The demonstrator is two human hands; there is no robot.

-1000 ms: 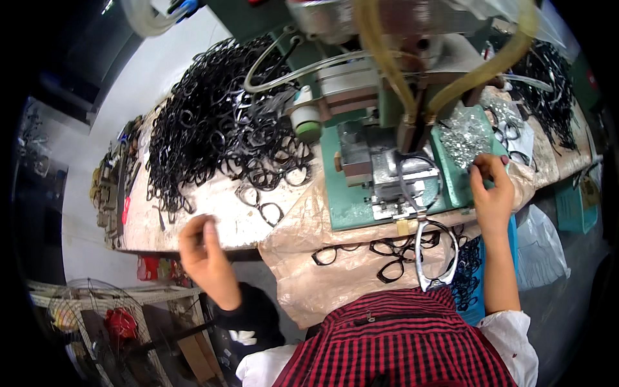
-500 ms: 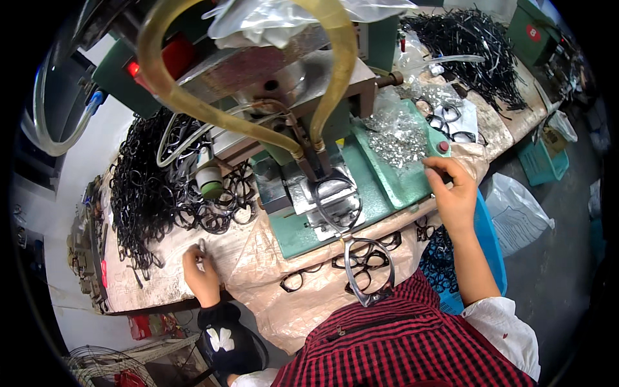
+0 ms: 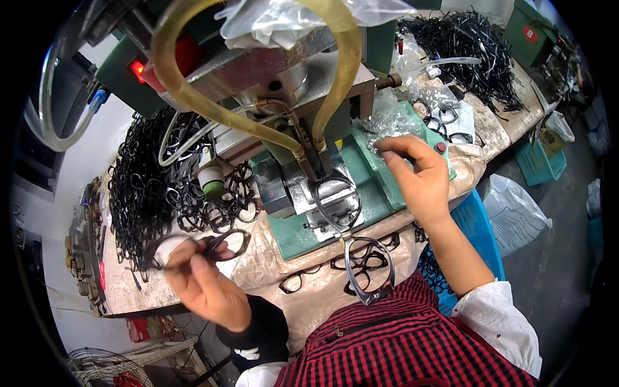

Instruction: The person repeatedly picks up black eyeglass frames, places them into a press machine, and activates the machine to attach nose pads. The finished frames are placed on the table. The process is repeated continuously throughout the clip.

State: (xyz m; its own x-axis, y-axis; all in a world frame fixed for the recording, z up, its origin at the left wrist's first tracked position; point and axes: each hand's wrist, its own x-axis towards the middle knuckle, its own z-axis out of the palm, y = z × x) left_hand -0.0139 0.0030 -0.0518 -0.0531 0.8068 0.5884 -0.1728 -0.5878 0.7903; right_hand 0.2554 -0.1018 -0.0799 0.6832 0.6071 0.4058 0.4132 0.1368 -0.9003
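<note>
My left hand (image 3: 209,290) is closed on a black eyeglass frame (image 3: 247,240), held by its middle above the left part of the table and smeared by motion. My right hand (image 3: 422,184) reaches over the green tray (image 3: 385,184), its thumb and forefinger brought together at the small silvery metal parts (image 3: 380,143). Whether a part is between those fingertips is too small to tell. A dark eyeglass frame (image 3: 349,266) sits in the bench machine (image 3: 316,203), one rim under the two metal tips, the other hanging over the front edge.
Black eyeglass frames (image 3: 145,174) are heaped at the left, beside a small green-rimmed container (image 3: 211,182). Several more frames (image 3: 371,258) lie on the brown sheet before me. A blue basket (image 3: 487,226) stands at the right. Yellow hoses (image 3: 345,71) loop above the machine.
My left hand has come up off the table and now holds a black eyeglass frame. My right hand has moved left, from near the red button to the metal parts in the tray.
</note>
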